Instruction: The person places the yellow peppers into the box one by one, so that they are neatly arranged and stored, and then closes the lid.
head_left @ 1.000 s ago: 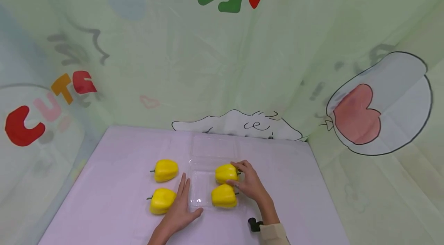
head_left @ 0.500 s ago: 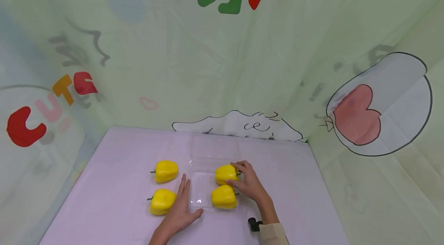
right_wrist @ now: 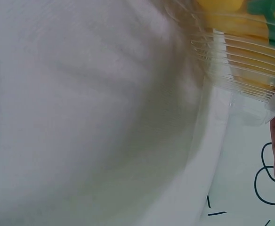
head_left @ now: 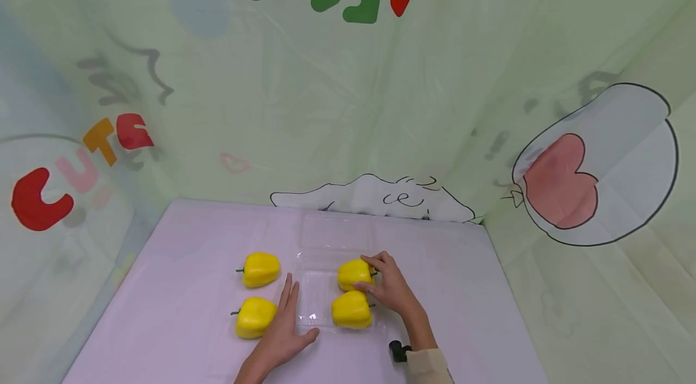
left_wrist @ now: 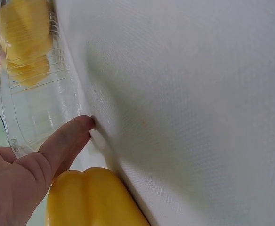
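Starts closest with a beige sleeve [head_left: 428,366] and a small black device [head_left: 399,352], both to the front right of the clear plastic clamshell box [head_left: 315,296]. Lays the left hand [head_left: 281,329] along the box's left wall, with straight fingers, grasping nothing (probably touching the wall, though hard to confirm). Shows the near outside bell pepper [head_left: 253,316], yellow, on the worktop [head_left: 467,311] left of the box, partly behind that hand. Has the near inside bell pepper [head_left: 350,310] at the box's front right. Pinches, with the right hand [head_left: 390,284], the far inside bell pepper [head_left: 350,275] near its stem end, just behind the other in the box. Leaves the far outside bell pepper [head_left: 261,269] left of the box. Ends with a clear lid [head_left: 336,232] behind the box, then a printed cloth backdrop [head_left: 462,70].

Looks like settling the second pepper into the box. Calls next, seemingly, for loosening the right hand without dragging the pepper, while steadying the light box, then for fetching the outside pair.
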Available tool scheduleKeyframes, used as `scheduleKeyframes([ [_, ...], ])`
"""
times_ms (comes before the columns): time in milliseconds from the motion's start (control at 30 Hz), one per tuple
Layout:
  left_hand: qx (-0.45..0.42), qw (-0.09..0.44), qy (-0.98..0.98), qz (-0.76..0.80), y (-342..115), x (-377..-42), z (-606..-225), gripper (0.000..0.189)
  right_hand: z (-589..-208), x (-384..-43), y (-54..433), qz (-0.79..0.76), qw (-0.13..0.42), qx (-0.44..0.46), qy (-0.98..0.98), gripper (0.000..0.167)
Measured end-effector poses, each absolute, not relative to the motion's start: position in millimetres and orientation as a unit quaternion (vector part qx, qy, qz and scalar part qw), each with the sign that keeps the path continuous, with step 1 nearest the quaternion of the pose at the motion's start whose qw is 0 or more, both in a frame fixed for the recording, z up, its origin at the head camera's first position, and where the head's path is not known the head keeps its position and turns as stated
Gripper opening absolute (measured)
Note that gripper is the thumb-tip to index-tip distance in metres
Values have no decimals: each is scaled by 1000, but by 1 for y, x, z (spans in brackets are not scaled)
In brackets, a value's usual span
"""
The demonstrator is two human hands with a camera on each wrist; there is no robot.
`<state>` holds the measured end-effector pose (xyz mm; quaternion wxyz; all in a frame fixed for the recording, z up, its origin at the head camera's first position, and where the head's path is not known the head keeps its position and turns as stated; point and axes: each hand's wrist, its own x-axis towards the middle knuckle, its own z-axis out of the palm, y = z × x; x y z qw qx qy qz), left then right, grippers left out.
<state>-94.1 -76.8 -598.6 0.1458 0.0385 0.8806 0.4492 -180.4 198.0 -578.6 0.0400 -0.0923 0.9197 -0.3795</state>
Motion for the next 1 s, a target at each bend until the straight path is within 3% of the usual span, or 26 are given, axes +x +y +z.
scheduleKeyframes([
  [1000,35,145,882,448,-75,-93,-599,114,-577,-181,200,-378,57,-86,920,67],
])
